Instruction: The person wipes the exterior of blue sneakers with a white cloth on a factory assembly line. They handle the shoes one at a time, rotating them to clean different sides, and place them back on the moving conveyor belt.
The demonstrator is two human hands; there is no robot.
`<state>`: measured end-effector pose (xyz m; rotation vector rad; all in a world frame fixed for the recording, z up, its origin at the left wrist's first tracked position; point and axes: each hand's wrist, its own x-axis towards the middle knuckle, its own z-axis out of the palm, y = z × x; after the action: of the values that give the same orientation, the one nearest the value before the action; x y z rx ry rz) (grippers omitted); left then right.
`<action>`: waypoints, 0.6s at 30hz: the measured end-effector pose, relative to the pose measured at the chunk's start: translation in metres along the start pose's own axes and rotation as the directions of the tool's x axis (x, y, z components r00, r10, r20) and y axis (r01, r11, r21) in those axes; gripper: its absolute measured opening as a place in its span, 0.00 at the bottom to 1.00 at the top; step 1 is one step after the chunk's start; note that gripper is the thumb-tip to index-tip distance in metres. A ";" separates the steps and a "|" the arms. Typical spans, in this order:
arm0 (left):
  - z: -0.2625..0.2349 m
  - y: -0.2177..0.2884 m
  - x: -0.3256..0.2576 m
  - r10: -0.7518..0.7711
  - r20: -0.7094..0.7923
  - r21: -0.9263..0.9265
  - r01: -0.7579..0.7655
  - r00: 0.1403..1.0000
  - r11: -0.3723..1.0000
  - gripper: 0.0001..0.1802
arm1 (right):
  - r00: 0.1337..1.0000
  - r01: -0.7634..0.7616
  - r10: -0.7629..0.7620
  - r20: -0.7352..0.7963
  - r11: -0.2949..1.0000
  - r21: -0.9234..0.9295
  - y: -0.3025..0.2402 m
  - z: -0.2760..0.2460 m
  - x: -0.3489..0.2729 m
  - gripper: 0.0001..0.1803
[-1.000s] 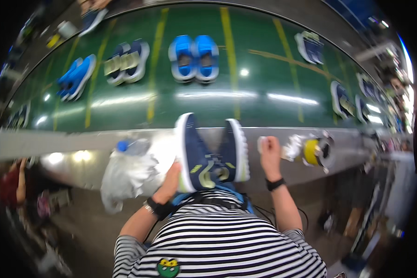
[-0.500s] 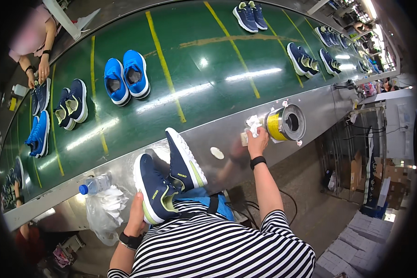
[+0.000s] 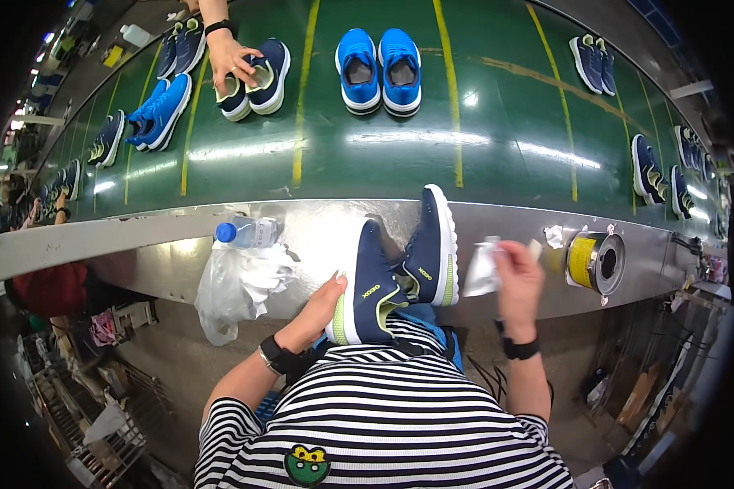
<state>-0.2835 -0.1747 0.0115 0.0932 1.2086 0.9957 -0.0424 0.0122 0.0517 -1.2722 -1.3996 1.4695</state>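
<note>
My left hand [image 3: 320, 310] is closed on the heel of a navy sneaker [image 3: 369, 281] with a white sole and lime lining, held upright against my striped shirt. Its mate, another navy sneaker [image 3: 432, 244], leans beside it on the right, toe pointing away. My right hand [image 3: 518, 281], smeared by motion, pinches a thin white tissue [image 3: 483, 269] between those shoes and the tin. A small pale block [image 3: 535, 248] shows by its fingertips; I cannot tell whether it is held or lies behind them.
A tin with a yellow label [image 3: 597, 262] and a white wad [image 3: 554, 236] are on the metal ledge. Leftward are a blue-capped bottle [image 3: 249, 233] and a plastic bag of white tissue [image 3: 240, 285]. Shoe pairs line the green belt [image 3: 367, 167]; another person's hand [image 3: 230, 59] touches one.
My right hand has moved from beside the tin toward the sneakers, carrying the tissue. The view has turned left. Another person's hand now reaches a navy pair on the belt.
</note>
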 end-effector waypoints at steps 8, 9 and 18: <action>-0.014 -0.013 0.015 0.086 -0.021 0.249 -0.078 0.996 0.965 0.34 | 0.773 0.349 -0.058 0.632 0.871 -0.346 0.018 0.124 -0.022 0.08; -0.011 -0.014 0.011 0.114 -0.070 0.314 -0.087 0.991 0.945 0.33 | 0.775 0.370 -0.041 0.630 0.838 -0.401 0.021 0.129 -0.019 0.07; -0.011 -0.007 0.007 0.196 0.018 0.351 -0.190 0.980 0.917 0.31 | 0.762 0.370 0.092 0.641 0.750 -0.548 0.017 0.139 -0.025 0.07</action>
<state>-0.2884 -0.1785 -0.0019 0.4958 1.4046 0.9408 -0.1676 -0.0499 0.0282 -1.0054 -2.6003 1.3989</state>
